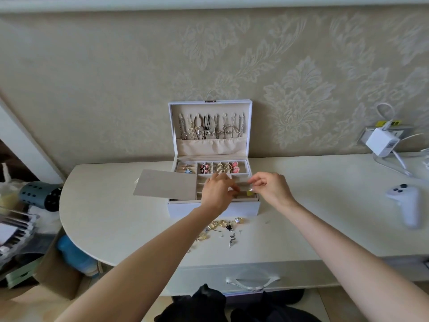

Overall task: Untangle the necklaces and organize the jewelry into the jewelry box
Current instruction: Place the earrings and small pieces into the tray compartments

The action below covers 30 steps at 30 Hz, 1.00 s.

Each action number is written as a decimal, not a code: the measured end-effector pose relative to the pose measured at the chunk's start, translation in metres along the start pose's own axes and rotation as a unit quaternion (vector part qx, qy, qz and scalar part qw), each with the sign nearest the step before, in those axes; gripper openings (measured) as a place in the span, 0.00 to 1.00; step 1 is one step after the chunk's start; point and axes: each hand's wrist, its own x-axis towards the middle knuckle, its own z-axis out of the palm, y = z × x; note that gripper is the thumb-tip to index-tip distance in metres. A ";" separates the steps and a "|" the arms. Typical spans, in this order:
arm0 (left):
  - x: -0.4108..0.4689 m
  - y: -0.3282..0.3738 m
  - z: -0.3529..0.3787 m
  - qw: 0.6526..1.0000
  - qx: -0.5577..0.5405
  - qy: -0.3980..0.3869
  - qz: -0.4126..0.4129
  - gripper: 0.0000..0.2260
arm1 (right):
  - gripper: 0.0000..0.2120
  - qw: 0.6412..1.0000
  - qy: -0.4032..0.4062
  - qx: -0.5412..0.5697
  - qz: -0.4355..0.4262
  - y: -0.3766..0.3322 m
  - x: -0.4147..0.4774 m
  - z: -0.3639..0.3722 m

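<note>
Over the jewelry box (181, 209), our right hand (271, 189) pinches a yellow earring (250, 193); left hand (217, 192) grip unclear. We judge so light a fingertip pinch could slip, dropping it astray.

I see a white jewelry box (213, 210) lined in pale beige, with a grey-beige flap (164, 185) lying over its left side. The necklaces (211, 126) hung in its lid are mostly silver, with one black cord and some pearl white. The earrings (218, 168) in the back row are pink, black and cream. My right hand (270, 185) pinches a small yellow piece (250, 193). The loose jewelry (222, 226) on the cream-white table (116, 217) is gold, silver and black. The wallpaper (299, 89) is beige with a paler damask leaf pattern. The controller (405, 205) is white with dark buttons.
</note>
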 end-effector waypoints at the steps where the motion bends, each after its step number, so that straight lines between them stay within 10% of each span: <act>1: -0.002 -0.002 -0.001 1.000 -0.006 0.009 -0.004 0.07 | 0.08 1.000 -0.007 -0.027 -0.001 -0.001 0.000 0.002; 16: -0.030 -0.015 -0.001 0.988 0.026 0.107 0.107 0.15 | 0.08 0.984 0.091 -0.116 -0.098 0.004 -0.006 0.006; 30: -0.036 -0.020 -0.003 0.985 0.003 0.150 0.086 0.15 | 0.08 0.976 -0.009 -0.189 -0.109 -0.004 -0.002 0.019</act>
